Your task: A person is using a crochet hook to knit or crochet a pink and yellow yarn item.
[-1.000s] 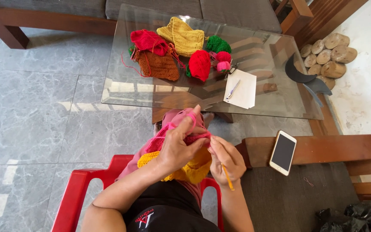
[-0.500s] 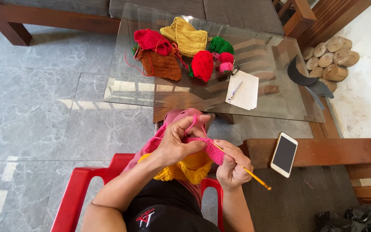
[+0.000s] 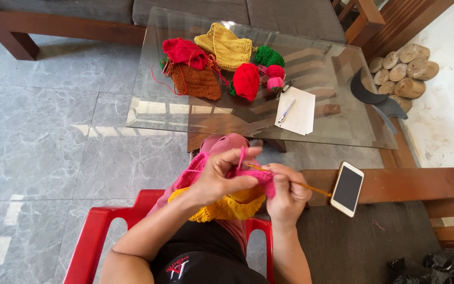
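Both hands sit right over the lap: left hand (image 3: 217, 179) pinches the pink crochet piece (image 3: 248, 176), right hand (image 3: 289, 192) grips the crochet hook (image 3: 311, 188), whose shaft runs sideways, tip pointing left into the pink.

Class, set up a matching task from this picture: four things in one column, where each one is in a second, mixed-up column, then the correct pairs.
Things
1. crochet hook
2. phone
3. pen
4. pink crochet piece

Places
A. on the white paper on the glass table
B. in the right hand
C. on the wooden bench arm
D. pinched by the left hand

Pairs: 1-B, 2-C, 3-A, 4-D
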